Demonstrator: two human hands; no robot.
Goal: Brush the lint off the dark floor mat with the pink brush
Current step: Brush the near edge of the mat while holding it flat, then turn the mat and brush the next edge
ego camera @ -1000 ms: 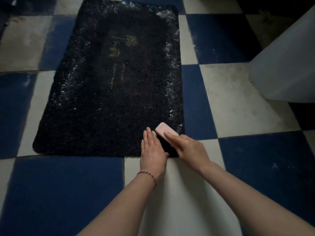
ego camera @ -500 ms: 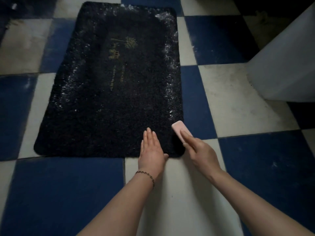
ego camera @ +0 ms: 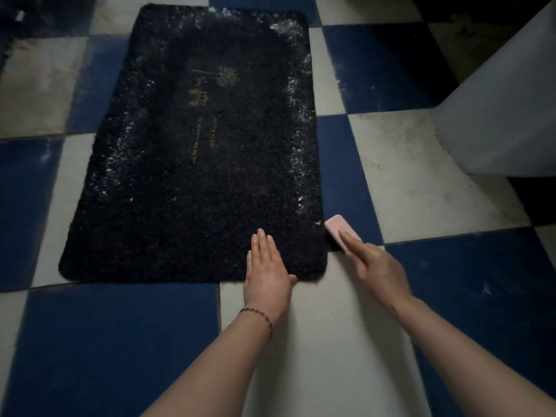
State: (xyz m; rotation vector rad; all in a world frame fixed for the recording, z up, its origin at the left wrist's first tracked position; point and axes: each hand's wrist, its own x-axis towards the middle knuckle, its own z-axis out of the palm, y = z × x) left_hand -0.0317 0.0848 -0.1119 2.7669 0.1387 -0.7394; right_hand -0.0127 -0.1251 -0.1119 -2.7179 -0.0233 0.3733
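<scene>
pressing my flat left hand [ego camera: 266, 273] on the mat [ego camera: 198, 164]; right hand [ego camera: 373, 266] grips the brush [ego camera: 341, 231], bristles hidden beneath.

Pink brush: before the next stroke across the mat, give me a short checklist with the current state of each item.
1. Right hand holds the pink brush: ok.
2. Brush is on the mat: not ok, it sits just off the right edge, over the floor tiles.
3. Left hand flat on the near edge, steadying the mat: ok.
4. Lint cleared: not ok, pale flecks show along both side borders.
5. Bristle contact: cannot tell.
</scene>
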